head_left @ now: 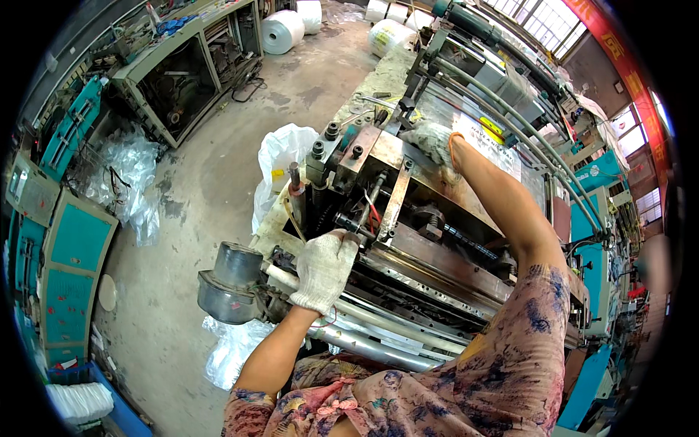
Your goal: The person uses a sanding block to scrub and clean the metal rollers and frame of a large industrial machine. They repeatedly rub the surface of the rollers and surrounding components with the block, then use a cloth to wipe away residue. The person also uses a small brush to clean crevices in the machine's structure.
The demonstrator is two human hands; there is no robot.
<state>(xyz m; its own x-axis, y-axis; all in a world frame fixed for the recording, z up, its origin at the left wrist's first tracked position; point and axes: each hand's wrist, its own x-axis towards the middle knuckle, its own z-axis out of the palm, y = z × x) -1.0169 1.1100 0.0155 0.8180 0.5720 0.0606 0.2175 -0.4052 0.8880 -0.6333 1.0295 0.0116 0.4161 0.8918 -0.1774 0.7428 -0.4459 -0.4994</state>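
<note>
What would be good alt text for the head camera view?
A person's gloved left hand grips a part on a metal machine while the gloved right hand rests further back on it. White film rolls stand on the concrete floor.

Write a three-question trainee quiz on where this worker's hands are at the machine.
1. True or false: both hands wear knitted work gloves.
2. The left hand is closed on: A) a white film roll, B) a dark part at the machine's near edge, C) a blue crate.
3. Fill in: the right hand rests on the machine's ____ side, beside the clear film.

Key: 1 true; 2 B; 3 far.
</note>
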